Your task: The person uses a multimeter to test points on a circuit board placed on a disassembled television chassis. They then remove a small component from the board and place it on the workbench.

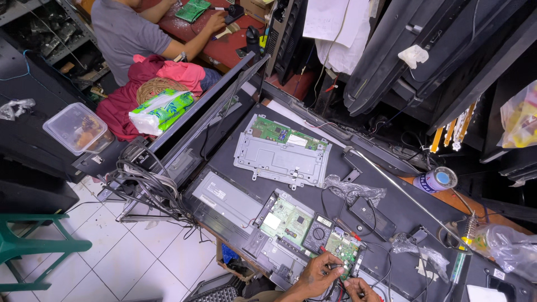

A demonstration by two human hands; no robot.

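Observation:
My left hand (314, 275) rests at the near edge of a small green circuit board (342, 248) and pinches a dark test probe against it. My right hand (361, 289) sits just to the right, at the frame's bottom edge, closed on a red-tipped probe with red and black leads beneath it. A dark multimeter (317, 232) lies right behind my left hand. All of this sits on the opened back of a flat television (235, 168), beside a larger green board (286, 219) and a grey metal shield plate (279, 159).
A soldering iron stand (469, 228), a tape roll (437, 180) and plastic bags (353, 190) lie to the right. Tangled cables (146, 184) hang off the left edge. A person in a grey shirt (126, 33) works at a red table behind. A green stool (28, 246) stands on the tiled floor.

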